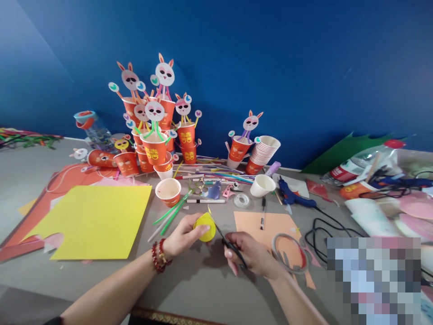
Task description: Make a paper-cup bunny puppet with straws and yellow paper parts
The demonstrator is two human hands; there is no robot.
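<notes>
The yellow paper piece (204,226) is low at the centre, over the grey table (203,280), grasped by the left hand (184,237) fingers. At its 3 o'clock, the right hand (252,255) fingers clench black scissors (230,243), blades touching the paper. An orange sheet (267,225) lies just beyond.

Both forearms reach in from the bottom edge and meet near the middle, low over the bench. The left hand (182,237), a red bead bracelet at its wrist, has the palm turned inward and the fingers (198,231) curled in a light pinch. The right hand (252,257) lies just beside it, knuckles up, its fingers bent and closed into a grip
</notes>
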